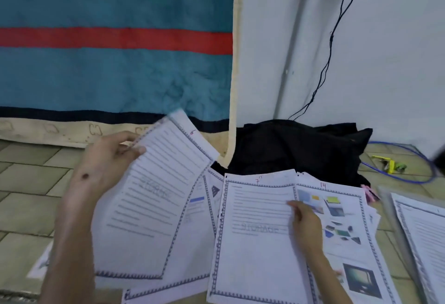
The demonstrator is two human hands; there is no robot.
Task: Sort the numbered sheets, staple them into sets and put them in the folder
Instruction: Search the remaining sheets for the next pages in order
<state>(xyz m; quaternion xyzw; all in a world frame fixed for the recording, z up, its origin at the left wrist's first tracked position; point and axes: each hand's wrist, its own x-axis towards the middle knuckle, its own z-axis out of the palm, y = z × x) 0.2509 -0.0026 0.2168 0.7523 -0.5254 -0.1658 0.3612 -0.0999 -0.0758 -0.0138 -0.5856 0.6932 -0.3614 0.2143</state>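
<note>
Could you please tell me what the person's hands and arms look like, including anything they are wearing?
Both forearms are bare as far as the picture shows: no sleeves, gloves, watch or rings are visible. The left hand has one small, dark, round mark near the wrist. The right hand shows no markings. Both are slightly blurred, so fine details cannot be made out.

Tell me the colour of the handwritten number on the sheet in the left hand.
Red, on the sheet top corner, head view.

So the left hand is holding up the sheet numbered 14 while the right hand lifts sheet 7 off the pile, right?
Not quite. The sheet held up by the left hand is marked 6, as the head view shows. Number 14 is the picture sheet lying under sheet 7, whose edge the right hand pinches.
</note>
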